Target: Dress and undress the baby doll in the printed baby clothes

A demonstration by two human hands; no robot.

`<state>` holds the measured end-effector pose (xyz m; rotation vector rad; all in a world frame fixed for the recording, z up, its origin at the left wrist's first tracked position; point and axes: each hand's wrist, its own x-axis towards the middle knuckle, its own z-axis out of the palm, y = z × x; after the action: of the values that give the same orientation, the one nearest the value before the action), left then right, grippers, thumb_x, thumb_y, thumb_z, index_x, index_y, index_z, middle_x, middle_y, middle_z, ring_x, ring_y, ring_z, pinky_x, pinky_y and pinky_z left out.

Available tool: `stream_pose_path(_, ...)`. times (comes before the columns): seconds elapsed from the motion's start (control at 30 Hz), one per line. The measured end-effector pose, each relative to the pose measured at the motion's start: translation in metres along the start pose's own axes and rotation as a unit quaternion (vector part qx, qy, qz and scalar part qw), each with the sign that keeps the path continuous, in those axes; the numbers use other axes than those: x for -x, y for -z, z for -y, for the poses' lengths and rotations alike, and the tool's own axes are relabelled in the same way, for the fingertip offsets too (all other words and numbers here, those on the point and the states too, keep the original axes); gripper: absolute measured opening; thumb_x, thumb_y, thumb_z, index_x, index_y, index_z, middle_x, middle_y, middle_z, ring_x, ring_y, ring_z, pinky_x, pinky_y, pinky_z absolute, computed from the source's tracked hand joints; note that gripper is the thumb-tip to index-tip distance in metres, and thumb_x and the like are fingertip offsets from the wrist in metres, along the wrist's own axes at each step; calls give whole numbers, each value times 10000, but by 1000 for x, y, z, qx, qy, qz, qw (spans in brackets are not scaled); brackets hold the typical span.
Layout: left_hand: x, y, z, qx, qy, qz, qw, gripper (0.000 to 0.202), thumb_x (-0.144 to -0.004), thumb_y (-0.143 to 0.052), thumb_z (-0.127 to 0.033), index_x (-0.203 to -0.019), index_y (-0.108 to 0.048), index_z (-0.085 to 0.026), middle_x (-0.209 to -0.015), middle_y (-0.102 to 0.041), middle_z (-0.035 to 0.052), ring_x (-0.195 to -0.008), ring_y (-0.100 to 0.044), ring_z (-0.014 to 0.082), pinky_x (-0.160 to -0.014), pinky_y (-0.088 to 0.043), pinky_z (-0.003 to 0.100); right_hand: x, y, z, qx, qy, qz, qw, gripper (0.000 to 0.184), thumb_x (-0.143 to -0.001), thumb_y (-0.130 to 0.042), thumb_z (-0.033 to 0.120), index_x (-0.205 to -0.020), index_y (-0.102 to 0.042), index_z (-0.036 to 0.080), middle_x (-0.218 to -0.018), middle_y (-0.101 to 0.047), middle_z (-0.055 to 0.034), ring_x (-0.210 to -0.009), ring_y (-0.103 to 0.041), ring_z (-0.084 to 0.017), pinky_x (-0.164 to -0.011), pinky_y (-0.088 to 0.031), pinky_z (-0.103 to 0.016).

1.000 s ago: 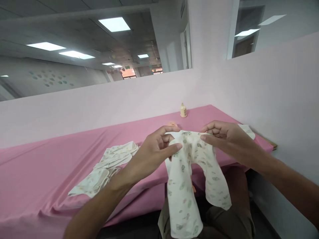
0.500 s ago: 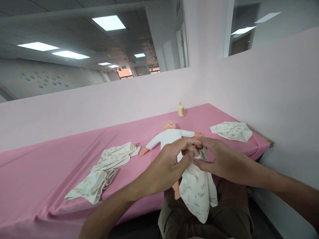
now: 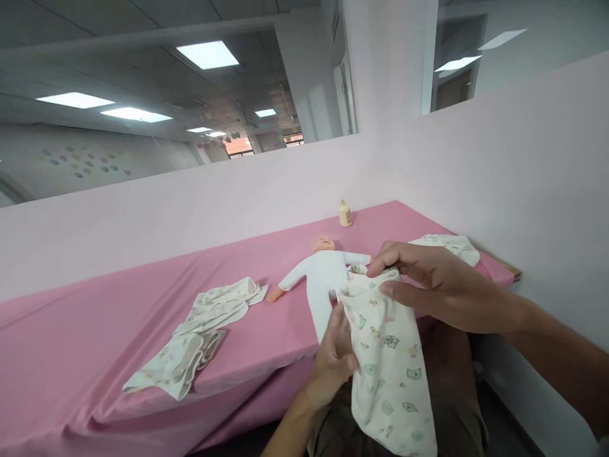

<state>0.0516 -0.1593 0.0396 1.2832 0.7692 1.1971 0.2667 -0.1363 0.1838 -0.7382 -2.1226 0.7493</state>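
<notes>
- While the right hand (image 3: 423, 279) pinches the top edge of the garment (image 3: 390, 368) in the head view, the left hand (image 3: 333, 358) sits lower, at the cloth's left edge; the two hands are apart.
- The right forearm comes in from the right side of the view and slants up and leftward, the wrist nearly straight, the fingers bent over the top and the thumb beneath them.
- The left forearm rises from the bottom of the view, angled up and to the right, the hand upright, its thumb against the cloth; whether its other fingers grip the cloth cannot be told.
- The garment, white with small green prints, hangs down from the right hand in front of the surface's near edge, over the person's dark trousers (image 3: 459, 406).
- Just beyond the hands, the doll (image 3: 326, 279) lies in a white suit on the pink-covered surface (image 3: 71, 336), one arm stretched out leftward; its lower part is hidden.
- The bottle (image 3: 345, 214) stands beyond the doll's head, near the wall (image 3: 190, 209).
- Two folded clothes (image 3: 223, 301) lie left of the doll, and a printed cloth (image 3: 451, 244) lies at the right, partly behind the right hand.
</notes>
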Motion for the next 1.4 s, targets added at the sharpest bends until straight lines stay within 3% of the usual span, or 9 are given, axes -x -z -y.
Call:
stream_pose_path(0.2,2,-11,36,156,81,133,975,997,-480,-763,-747,-1301,-583,-211,-1219,-653,158,-1156,-590,377,-924,-491,453,-9,1,-7,-13,-6,-123,992,200,-865,-553,324,-975,-646,184,-847,-628,-34,-729,-558,-141,-640,-461,-266)
stream_pose_path(0.5,16,-18,6,159,89,208,961,955,-446,-848,-641,-1226,-628,-135,-1033,-716,167,-1109,-615,395,-921,-493,454,-19,-5,-76,-41,-188,-210,959,165,-798,-561,307,-901,-604,185,-704,-544,27,-609,-468,-110,-541,-360,-233)
stream_pose_path(0.67,22,-30,-5,189,106,180,960,706,-642,-835,-318,-1284,-574,-182,-1027,-722,126,-963,-689,303,-838,-522,394,-1,-26,-114,-26,-231,-147,961,196,-800,-552,343,-884,-601,173,-672,-546,27,-618,-518,-141,-588,-429,-275)
stream_pose_path(0.77,21,-32,-6,192,108,109,969,416,-705,-769,-222,-1109,-682,-164,-915,-739,85,-843,-706,231,-790,-515,317,19,-36,-122,-17,-187,-74,979,286,-822,-590,401,-989,-637,173,-1024,-646,-76,-975,-601,-222,-870,-473,-377)
stream_pose_path(0.87,19,-30,-7,198,127,75,969,264,-682,-761,-203,-938,-731,-146,-795,-729,56,-746,-690,183,-703,-487,246,40,-46,-116,-112,-129,14,985,415,-891,-528,498,-1180,-624,215,-1309,-566,-109,-1258,-486,-249,-1061,-366,-427)
stream_pose_path(1.0,15,-25,-8,185,120,87,972,273,-653,-784,-237,-901,-736,-133,-786,-716,60,-729,-664,171,-691,-469,240,66,-69,-104,-349,-72,97,929,712,-841,-448,729,-1337,-545,228,-1351,-548,-133,-1268,-494,-287,-1048,-374,-442)
stream_pose_path(1.2,10,-18,-7,90,110,56,988,396,-743,-737,-345,-1083,-683,-149,-856,-715,73,-770,-664,207,-687,-485,278,93,-120,-105,-516,-112,76,846,1120,-415,-718,832,-1339,-513,233,-1154,-636,-121,-1090,-590,-329,-911,-472,-429)
stream_pose_path(1.3,11,-22,-9,-43,110,29,993,469,-840,-656,-393,-1249,-589,-174,-1013,-705,82,-891,-650,213,-767,-500,297,97,-137,-101,-537,-182,30,823,983,-441,-837,679,-1262,-566,211,-1002,-679,-104,-945,-654,-309,-814,-517,-412)
stream_pose_path(1.4,13,-25,-12,-101,99,46,989,576,-824,-683,-391,-1339,-515,-192,-1183,-654,90,-1086,-595,252,-914,-482,349,94,-143,-93,-520,-254,-40,815,551,-680,-792,497,-1109,-638,187,-897,-699,-76,-830,-680,-263,-767,-528,-384)
